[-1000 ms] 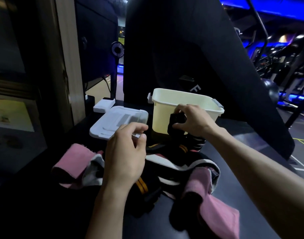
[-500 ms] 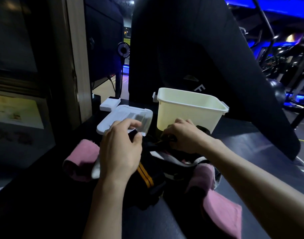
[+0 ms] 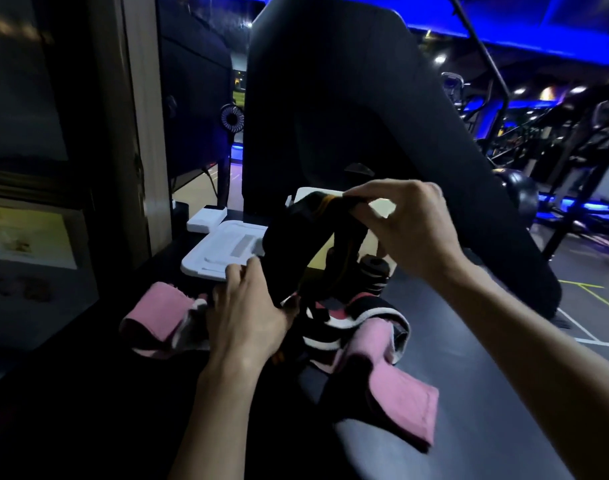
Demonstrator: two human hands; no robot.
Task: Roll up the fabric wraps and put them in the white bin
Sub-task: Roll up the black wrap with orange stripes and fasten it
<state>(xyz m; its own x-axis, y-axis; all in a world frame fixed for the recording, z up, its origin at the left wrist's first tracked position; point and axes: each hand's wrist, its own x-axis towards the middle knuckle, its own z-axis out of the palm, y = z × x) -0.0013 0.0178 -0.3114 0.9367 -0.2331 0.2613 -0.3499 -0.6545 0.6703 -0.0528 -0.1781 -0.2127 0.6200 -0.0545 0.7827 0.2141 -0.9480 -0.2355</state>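
Right hand (image 3: 405, 225): raised in front of the white bin (image 3: 382, 207), fingers and thumb pinching the top end of a black wrap (image 3: 296, 244) with orange stripes.
Black wrap: hangs in a loop from that pinch, in front of the bin, its lower part running down to the pile.
Left hand (image 3: 249, 313): low, on the near side of the bin, fingers on the lower part of the black wrap; whether they curl round it, cannot tell.
Wrap pile (image 3: 344, 323): loose pink, black and white wraps on the dark table (image 3: 469, 393), just before the bin.
Rolled wrap (image 3: 374, 275): striped, standing on the table against the bin's front.
White bin: mostly hidden behind hand and wrap.
Bin lid (image 3: 227, 251): flat on the table, left of the bin.
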